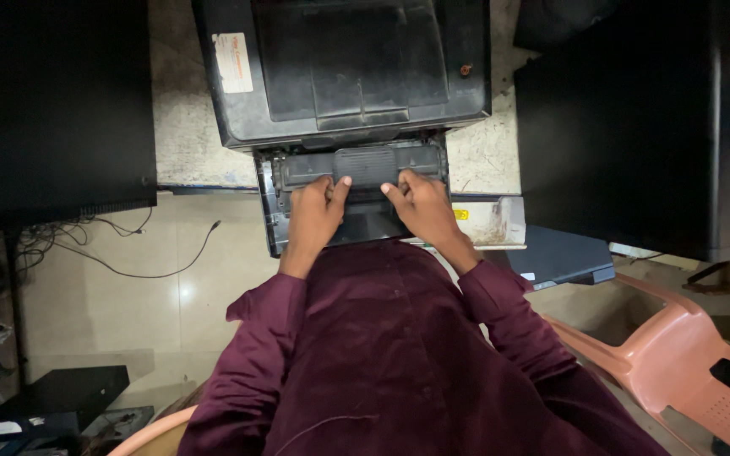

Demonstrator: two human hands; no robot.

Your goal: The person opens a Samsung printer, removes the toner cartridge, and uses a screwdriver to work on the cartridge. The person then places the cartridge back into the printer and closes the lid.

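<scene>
the long black plastic toner cartridge [363, 165] sits in the open front bay of the black desktop printer [344, 67], its long axis running left to right across the opening, straight ahead of both hands. the left hand [314, 211] curls over its left half, thumb on the top edge; the right hand [420, 203] grips the right half likewise, both about equally close. the printer stands on a worn pale table [181, 127]; a pink plastic chair [678, 355] stands to the right.
</scene>
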